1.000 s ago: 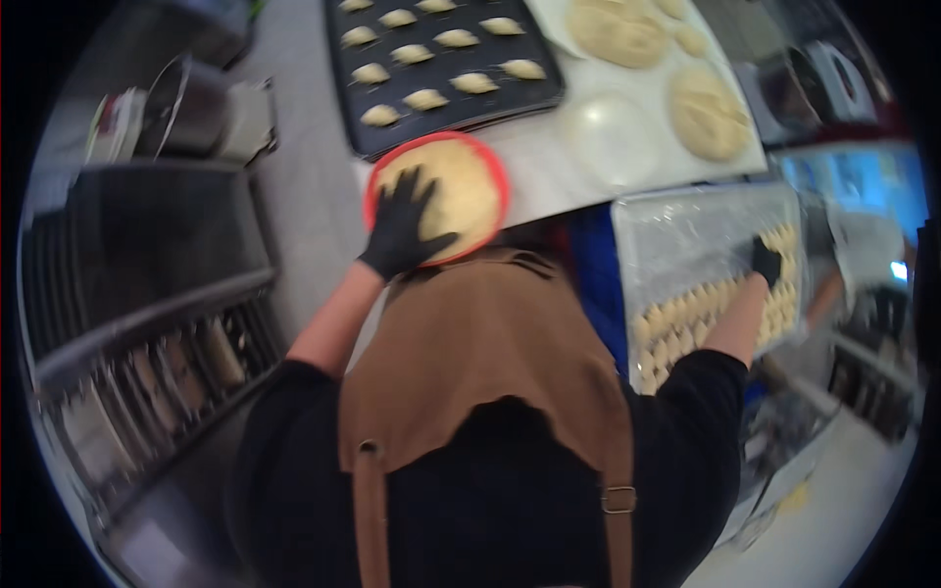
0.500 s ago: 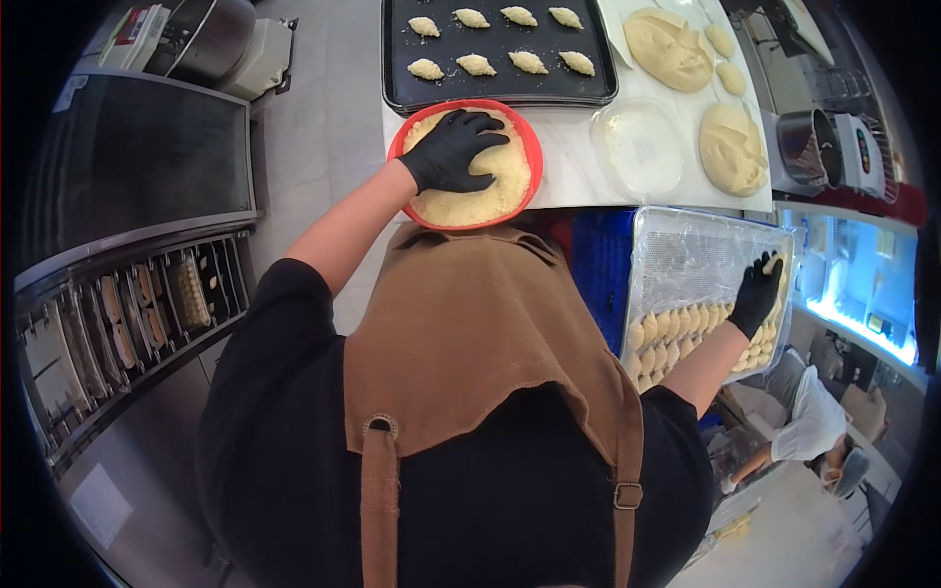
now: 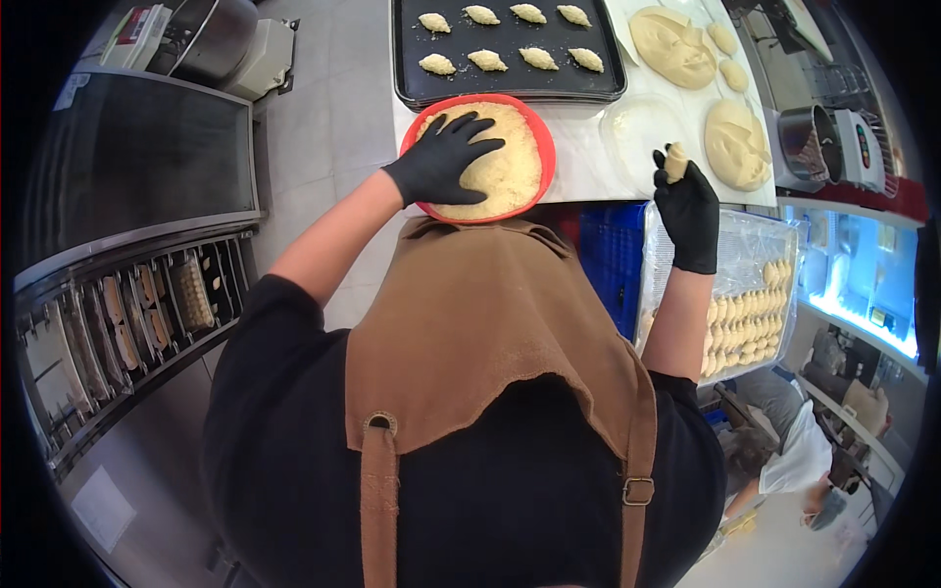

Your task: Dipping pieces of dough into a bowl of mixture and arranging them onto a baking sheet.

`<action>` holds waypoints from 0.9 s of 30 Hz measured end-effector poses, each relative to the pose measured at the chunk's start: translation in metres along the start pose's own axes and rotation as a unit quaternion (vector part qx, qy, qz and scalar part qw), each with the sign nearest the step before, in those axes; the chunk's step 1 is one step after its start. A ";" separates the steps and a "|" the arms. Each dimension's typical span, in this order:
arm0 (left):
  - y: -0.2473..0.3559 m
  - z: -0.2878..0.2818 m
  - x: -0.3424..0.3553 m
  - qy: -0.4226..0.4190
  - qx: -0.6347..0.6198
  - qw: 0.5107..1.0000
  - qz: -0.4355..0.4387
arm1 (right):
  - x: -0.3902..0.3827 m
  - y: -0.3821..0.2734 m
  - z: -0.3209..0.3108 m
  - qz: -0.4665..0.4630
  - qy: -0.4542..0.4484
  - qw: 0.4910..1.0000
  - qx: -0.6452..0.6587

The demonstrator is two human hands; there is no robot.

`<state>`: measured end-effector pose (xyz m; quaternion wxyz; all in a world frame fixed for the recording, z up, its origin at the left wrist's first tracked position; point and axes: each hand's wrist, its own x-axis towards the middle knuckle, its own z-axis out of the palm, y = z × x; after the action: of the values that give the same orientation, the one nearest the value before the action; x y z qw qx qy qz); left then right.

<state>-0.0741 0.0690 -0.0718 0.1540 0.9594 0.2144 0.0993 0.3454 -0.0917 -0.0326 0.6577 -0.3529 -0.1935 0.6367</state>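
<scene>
Evidently, the right hand (image 3: pixel 689 214) is gripping a dough piece (image 3: pixel 675 163), likely soft, light, dentable, favouring a mid-body hold; the left hand (image 3: pixel 441 165) is resting, fingers spread, over crumbs (image 3: pixel 515 162).

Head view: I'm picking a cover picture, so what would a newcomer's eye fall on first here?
Probably the red bowl of pale crumbs just beyond the brown apron, with the black-gloved left hand spread over its left side. Next, at right, the right hand holds up a small dough piece. Beyond the bowl, the dark tray shows two rows of pale, pointed pieces.
</scene>
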 end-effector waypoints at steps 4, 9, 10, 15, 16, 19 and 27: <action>0.009 -0.006 -0.027 0.043 0.149 0.987 -0.032 | 0.014 0.020 0.025 0.109 -0.020 0.990 0.087; 0.009 0.004 -0.001 -0.055 0.074 0.992 -0.091 | 0.036 0.051 0.056 0.165 -0.037 0.983 0.067; 0.001 0.007 0.005 -0.084 0.026 0.991 -0.103 | 0.040 0.055 0.068 0.172 -0.026 0.984 0.048; -0.012 0.006 0.010 -0.142 -0.121 0.974 -0.126 | 0.054 0.077 0.113 0.195 0.005 0.980 -0.033; -0.007 -0.003 0.007 -0.114 -0.121 0.980 -0.111 | 0.057 0.080 0.116 0.189 0.002 0.980 -0.055; 0.004 -0.011 0.002 -0.056 -0.123 0.987 -0.082 | 0.067 0.088 0.120 0.180 -0.004 0.978 -0.102; 0.021 0.028 0.010 0.017 -0.082 0.990 -0.113 | 0.087 0.105 0.137 0.146 -0.006 0.971 -0.188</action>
<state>-0.0502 0.0480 -0.0893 0.2390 0.9112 0.3153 0.1152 0.1857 0.0167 -0.0316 0.4781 -0.4909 -0.2599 0.6803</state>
